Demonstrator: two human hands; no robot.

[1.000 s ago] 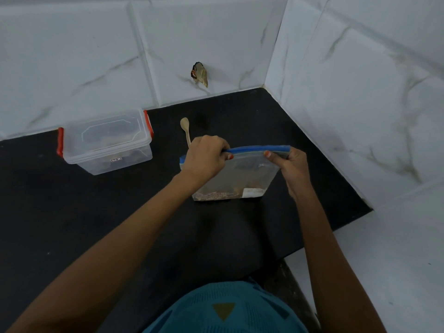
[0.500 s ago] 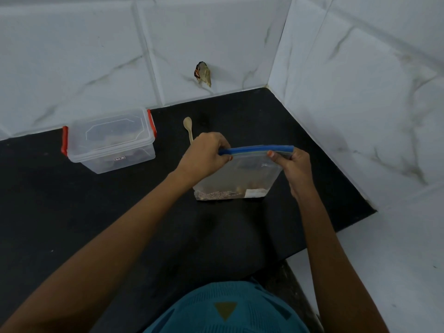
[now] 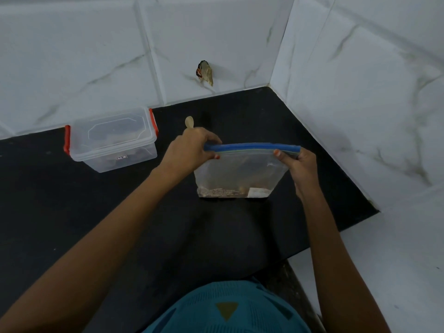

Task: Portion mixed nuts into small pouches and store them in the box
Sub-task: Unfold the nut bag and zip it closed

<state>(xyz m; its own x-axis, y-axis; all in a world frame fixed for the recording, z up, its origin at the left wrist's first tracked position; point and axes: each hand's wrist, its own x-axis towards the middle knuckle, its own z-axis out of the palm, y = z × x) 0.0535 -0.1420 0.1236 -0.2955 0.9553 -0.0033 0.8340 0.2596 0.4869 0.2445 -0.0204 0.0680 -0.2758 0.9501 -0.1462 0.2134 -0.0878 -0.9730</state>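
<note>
1. Zip pouch (image 3: 235, 174), clear plastic with brown nuts in its lower part, stands upright on the black counter (image 3: 96, 212). It is held between both hands near a corner of white tiled walls.
2. The left hand (image 3: 192, 150) has its grip clamped on the left end of the pouch's blue zip strip (image 3: 252, 147), with the fingers curled over the top edge.
3. The right hand (image 3: 298, 167) has its grip pinched on the pouch's right end, just under the strip.
4. Over the last second the left hand has slid leftward along the strip, away from the right hand. Far more blue now shows between the two hands. The right hand has kept its end.
5. The exposed strip looks flat and closed, so this is probably a pass along the seal. Whether the pouch is being pressed shut or readied for opening cannot be told.
6. A clear box (image 3: 113, 140) with red clips stands well apart to the left, its lid on. A wooden spoon (image 3: 189, 121) lies just behind the left hand, partly hidden.
</note>
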